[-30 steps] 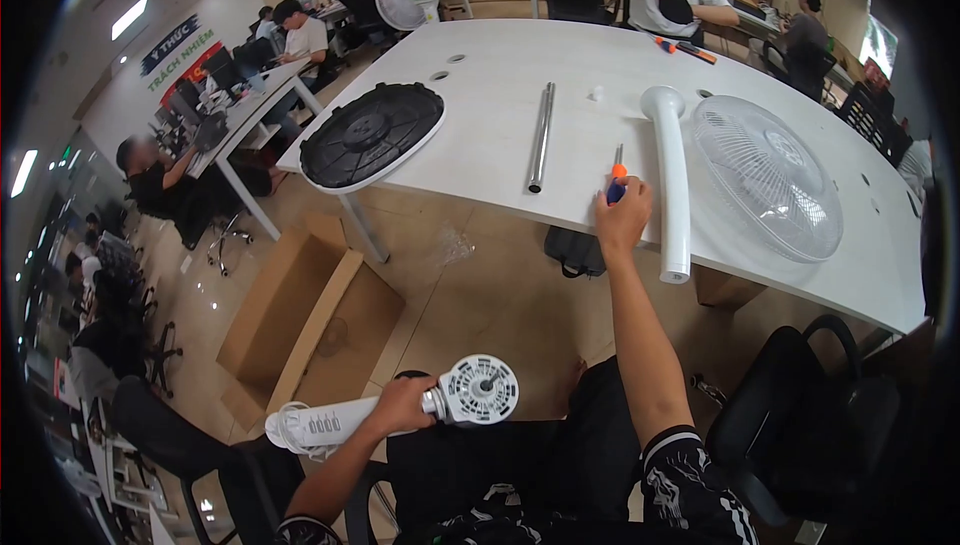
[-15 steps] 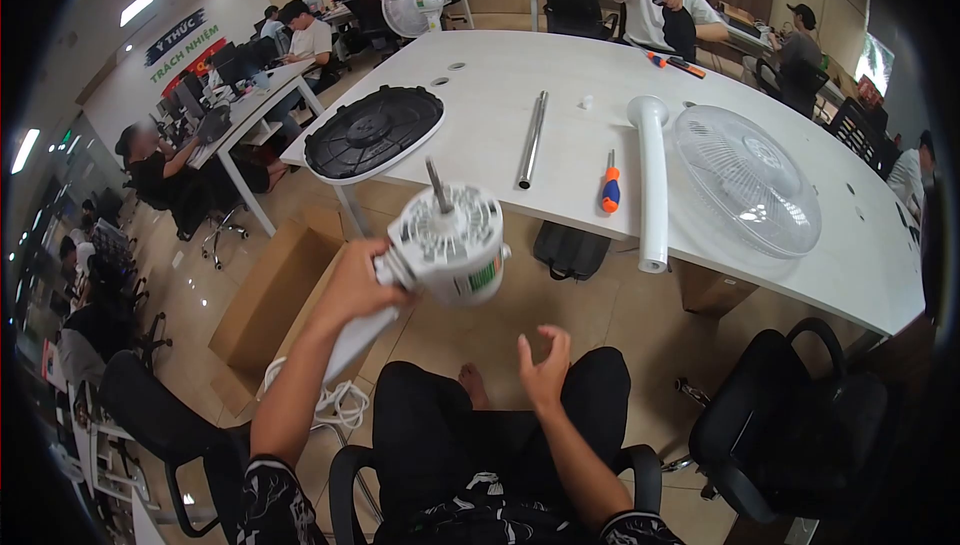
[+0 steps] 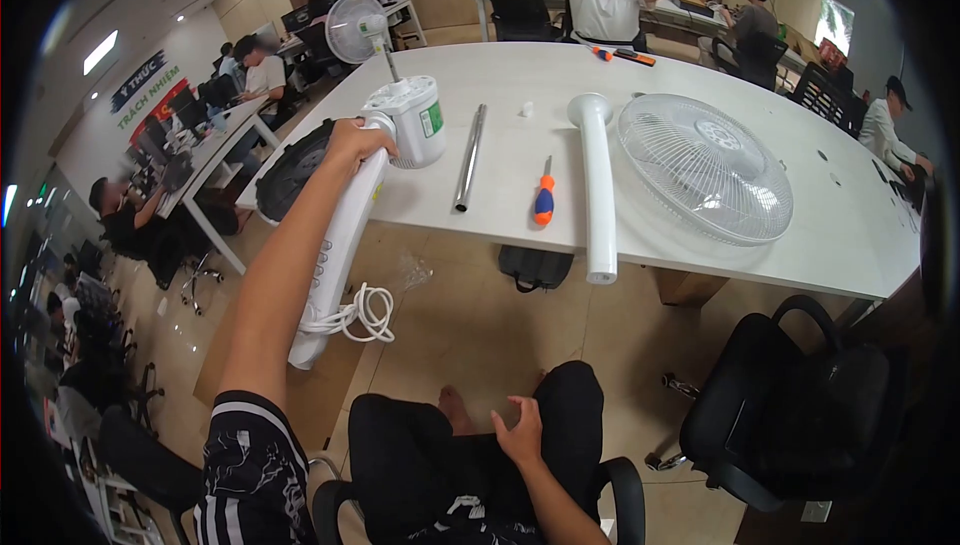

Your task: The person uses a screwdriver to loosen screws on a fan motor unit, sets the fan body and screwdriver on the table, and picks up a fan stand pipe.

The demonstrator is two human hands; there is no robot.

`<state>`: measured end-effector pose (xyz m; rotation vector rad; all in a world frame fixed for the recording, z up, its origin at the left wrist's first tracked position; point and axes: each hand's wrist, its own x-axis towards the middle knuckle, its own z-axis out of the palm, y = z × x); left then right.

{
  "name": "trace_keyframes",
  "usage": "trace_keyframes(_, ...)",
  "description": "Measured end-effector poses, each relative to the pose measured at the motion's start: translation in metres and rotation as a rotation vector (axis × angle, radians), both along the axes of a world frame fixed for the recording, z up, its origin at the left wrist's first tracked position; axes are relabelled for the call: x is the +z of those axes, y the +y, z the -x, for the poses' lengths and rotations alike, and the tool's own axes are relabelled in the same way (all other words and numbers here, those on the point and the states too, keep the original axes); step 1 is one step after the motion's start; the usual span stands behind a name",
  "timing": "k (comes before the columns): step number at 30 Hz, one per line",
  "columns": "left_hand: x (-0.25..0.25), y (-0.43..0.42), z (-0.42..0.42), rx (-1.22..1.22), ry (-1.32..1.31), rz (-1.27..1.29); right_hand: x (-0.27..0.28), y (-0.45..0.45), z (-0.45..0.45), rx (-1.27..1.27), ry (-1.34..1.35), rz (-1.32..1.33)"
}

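My left hand (image 3: pixel 358 145) is closed around the neck of a white fan motor unit (image 3: pixel 418 141), just below the motor housing. The housing's metal shaft points up, and a green label shows on its side. From the neck a white column with buttons slants down toward me, with a looped white power cord (image 3: pixel 374 313) near its lower end. The unit is held out over the table's left side, partly covering a black fan base (image 3: pixel 285 180). My right hand (image 3: pixel 520 431) is above my lap, empty, with fingers apart.
On the white table (image 3: pixel 500 220) lie a metal tube (image 3: pixel 471 158), an orange-and-blue screwdriver (image 3: pixel 544 201), a white pole (image 3: pixel 599 195) and a clear-white fan grille (image 3: pixel 708 170). An office chair (image 3: pixel 790 405) stands at right. A cardboard box (image 3: pixel 225 355) is on the floor. Several people sit further off.
My left hand has raised the fan motor unit and carried it forward over the table, bringing its column and cord into fuller view. My right hand has dropped lower toward my lap.
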<state>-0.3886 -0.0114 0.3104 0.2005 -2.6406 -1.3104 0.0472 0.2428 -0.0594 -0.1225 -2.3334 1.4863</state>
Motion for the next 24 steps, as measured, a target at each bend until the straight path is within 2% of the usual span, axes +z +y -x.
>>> trace_keyframes(2, -0.011, 0.010, 0.045, 0.203, 0.050, 0.093, 0.002, 0.001, 0.002, 0.000, -0.046, 0.030)
trace_keyframes(3, -0.005, 0.021, 0.048, 0.178, 0.004, 0.142, 0.008, 0.003, 0.003, 0.026, -0.138, 0.115)
trace_keyframes(8, -0.020, 0.037, 0.119, 0.193, -0.062, 0.130, 0.010, 0.003, 0.013, 0.006, -0.189, 0.140)
trace_keyframes(12, -0.036, 0.044, 0.166, 0.206, -0.010, 0.112, 0.002, 0.003, 0.015, -0.027, -0.207, 0.164)
trace_keyframes(18, -0.042, 0.049, 0.208, 0.216, -0.126, 0.202, 0.006, 0.007, 0.018, -0.030, -0.254, 0.231)
trace_keyframes(22, -0.038, 0.057, 0.219, 0.079, -0.133, 0.102, 0.006, 0.009, 0.020, -0.017, -0.276, 0.270)
trace_keyframes(24, -0.042, 0.057, 0.231, 0.107, -0.130, 0.110, 0.006, 0.007, 0.019, -0.013, -0.284, 0.284)
